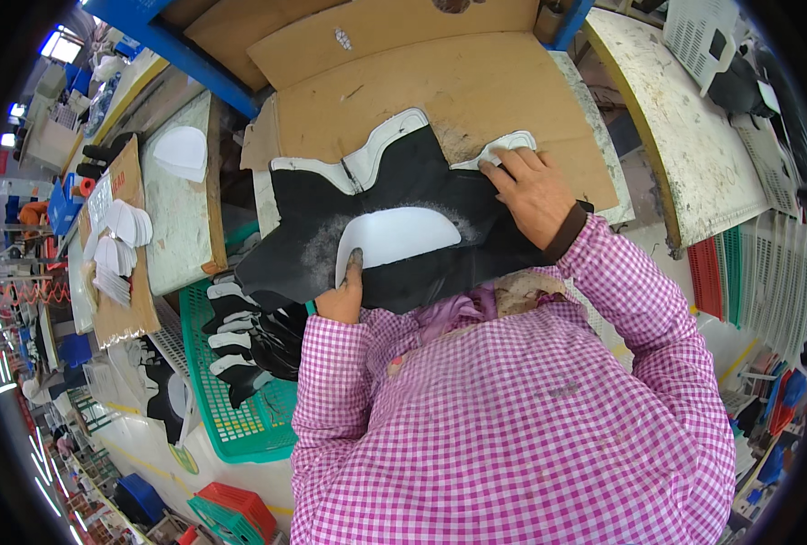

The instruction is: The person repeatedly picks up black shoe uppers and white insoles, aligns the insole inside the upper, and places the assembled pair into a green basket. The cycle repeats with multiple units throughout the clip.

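Observation:
A black sheet piece (394,182) with a scalloped, white-lined far edge lies across the cardboard in front of me, its near part overhanging toward my body. On its middle rests a white half-oval piece (403,234), with pale greyish smears on the black around its ends. My left hand (341,298) grips the near edge of the black piece; its thumb presses on the white half-oval's left end, and its other fingers are hidden underneath. With bent fingers my right hand (538,193) pinches the black piece's far right white-lined corner.
Brown cardboard (503,82) covers the bench inside a blue frame (181,50). At left, a side table (185,195) bears white cut pieces (117,241). Below it, a green basket (240,431) holds several black-and-white pieces. Another worn table (685,118) stands at right.

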A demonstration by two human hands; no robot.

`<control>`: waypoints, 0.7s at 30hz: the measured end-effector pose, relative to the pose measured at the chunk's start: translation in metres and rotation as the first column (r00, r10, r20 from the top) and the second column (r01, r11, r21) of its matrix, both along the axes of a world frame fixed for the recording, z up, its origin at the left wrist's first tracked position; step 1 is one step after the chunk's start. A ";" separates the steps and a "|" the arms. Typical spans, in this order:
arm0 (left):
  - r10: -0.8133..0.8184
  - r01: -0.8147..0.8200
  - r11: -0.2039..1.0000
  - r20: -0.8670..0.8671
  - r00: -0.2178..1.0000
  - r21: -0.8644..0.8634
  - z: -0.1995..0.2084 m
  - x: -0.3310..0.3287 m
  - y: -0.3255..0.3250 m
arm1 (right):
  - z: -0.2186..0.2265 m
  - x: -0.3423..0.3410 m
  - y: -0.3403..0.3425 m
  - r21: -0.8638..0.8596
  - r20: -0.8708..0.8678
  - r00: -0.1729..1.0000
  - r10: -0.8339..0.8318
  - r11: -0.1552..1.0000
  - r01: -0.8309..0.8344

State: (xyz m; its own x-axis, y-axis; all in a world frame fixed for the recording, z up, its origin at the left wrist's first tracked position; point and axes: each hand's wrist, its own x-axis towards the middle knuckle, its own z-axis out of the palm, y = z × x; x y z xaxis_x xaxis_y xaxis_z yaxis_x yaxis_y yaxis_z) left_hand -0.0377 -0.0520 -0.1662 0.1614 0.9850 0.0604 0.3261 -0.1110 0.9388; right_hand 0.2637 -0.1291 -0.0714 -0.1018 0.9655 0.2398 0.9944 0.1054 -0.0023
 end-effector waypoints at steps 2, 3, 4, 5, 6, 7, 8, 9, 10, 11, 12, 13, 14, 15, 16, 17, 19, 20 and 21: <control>-0.017 0.018 1.000 -0.042 0.999 0.025 -0.001 -0.001 0.000 | 0.008 -0.015 -0.002 0.037 0.018 0.994 0.106 0.994 -0.106; -0.024 0.025 1.000 -0.077 0.997 0.015 0.000 -0.002 0.000 | 0.007 -0.028 0.003 0.057 -0.062 0.966 0.249 0.968 -0.246; -0.041 0.043 0.999 -0.075 0.996 0.025 0.001 -0.002 0.000 | 0.001 -0.044 0.008 0.087 -0.142 0.912 0.385 0.923 -0.375; -0.033 0.032 0.999 -0.104 0.994 -0.009 0.004 -0.001 0.000 | -0.008 -0.062 0.013 0.028 -0.149 0.894 0.423 0.906 -0.423; -0.030 0.028 0.999 -0.091 0.995 -0.019 0.007 0.000 -0.001 | -0.018 -0.076 0.020 -0.093 -0.159 0.875 0.458 0.875 -0.475; -0.027 0.024 0.998 -0.065 0.997 -0.049 0.010 0.002 -0.002 | -0.029 -0.087 0.029 -0.231 -0.207 0.860 0.467 0.831 -0.507; -0.035 0.035 0.999 -0.069 0.997 -0.002 0.014 0.004 -0.002 | -0.038 -0.091 0.032 -0.204 -0.186 0.857 0.482 0.834 -0.513; -0.043 0.045 0.999 -0.059 0.997 0.023 0.018 0.007 -0.004 | -0.046 -0.092 0.032 -0.144 -0.227 0.848 0.480 0.844 -0.517; -0.043 0.044 0.999 -0.069 0.997 0.013 0.023 0.011 -0.005 | -0.053 -0.094 0.031 -0.197 -0.253 0.857 0.448 0.844 -0.499; -0.020 0.020 1.000 0.003 1.000 -0.004 0.028 0.017 -0.008 | -0.058 -0.094 0.031 -0.127 -0.271 0.833 0.483 0.840 -0.528; -0.033 0.026 0.994 -0.066 0.997 -0.108 0.034 0.021 -0.009 | -0.062 -0.092 0.032 -0.130 -0.271 0.831 0.486 0.837 -0.532; -0.007 0.023 0.994 -0.144 0.989 0.111 0.039 0.030 -0.011 | -0.064 -0.089 0.031 -0.135 -0.271 0.829 0.490 0.833 -0.537; 0.042 0.041 0.946 -0.249 0.968 0.322 0.044 0.040 -0.014 | -0.066 -0.086 0.031 -0.129 -0.242 0.824 0.513 0.824 -0.551; 0.119 0.210 0.842 -0.551 0.826 0.497 0.049 0.045 -0.020 | -0.067 -0.084 0.030 -0.125 -0.214 0.815 0.538 0.813 -0.569; 0.093 0.283 0.828 -0.617 0.782 0.484 0.052 0.054 -0.024 | -0.068 -0.082 0.029 -0.055 -0.230 0.780 0.582 0.793 -0.607; 0.062 0.353 0.820 -0.684 0.727 0.450 0.054 0.064 -0.026 | -0.070 -0.080 0.030 -0.067 -0.217 0.771 0.599 0.778 -0.624; 0.191 0.500 0.725 -0.836 0.515 0.474 0.056 0.077 -0.028 | -0.072 -0.076 0.029 -0.085 -0.350 0.754 0.556 0.783 -0.617; 0.162 0.499 0.736 -0.834 0.527 0.458 0.056 0.079 -0.030 | -0.071 -0.075 0.031 -0.112 -0.381 0.747 0.545 0.775 -0.622; 0.143 0.492 0.746 -0.829 0.541 0.450 0.056 0.079 -0.026 | -0.069 -0.073 0.033 -0.134 -0.406 0.740 0.536 0.766 -0.628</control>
State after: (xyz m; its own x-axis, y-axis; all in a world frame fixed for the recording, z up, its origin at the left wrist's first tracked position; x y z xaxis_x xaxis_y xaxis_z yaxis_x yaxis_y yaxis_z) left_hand 0.0410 -0.0784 -0.1100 0.6128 0.7183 0.3294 0.7624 -0.6471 -0.0073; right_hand 0.1904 -0.0966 -0.1400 -0.6246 0.7703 0.1285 0.6695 0.6129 -0.4197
